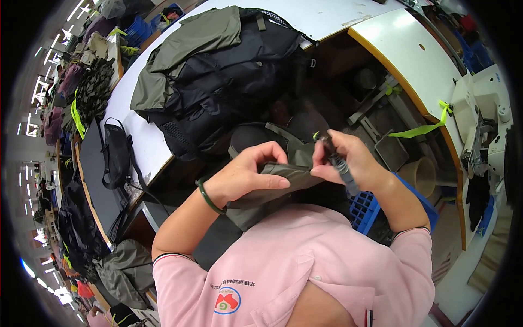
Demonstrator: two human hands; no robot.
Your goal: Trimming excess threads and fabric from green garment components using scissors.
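Observation:
An olive-green fabric piece (297, 177) lies across my lap, its edge raised in front of my chest. My left hand (245, 173) pinches that edge between thumb and fingers. Closed around a small grey-and-black tool (342, 168) that looks like thread snips, my right hand (353, 155) has its fingertips at the right end of the same edge. Blur hides the tool's exact form, and its tips point up beside the cloth. Beyond both hands, a black and olive backpack (218, 82) rests on the white table (321, 16), partly hanging over the near edge.
A blue plastic crate (364, 210) stands low at my right, near a tan bin (419, 177). Farther right is a white sewing machine (490, 125), with a yellow-green strip (422, 129) tied nearby. Black strapped pieces (117, 155) and a grey fabric heap (125, 270) lie at left.

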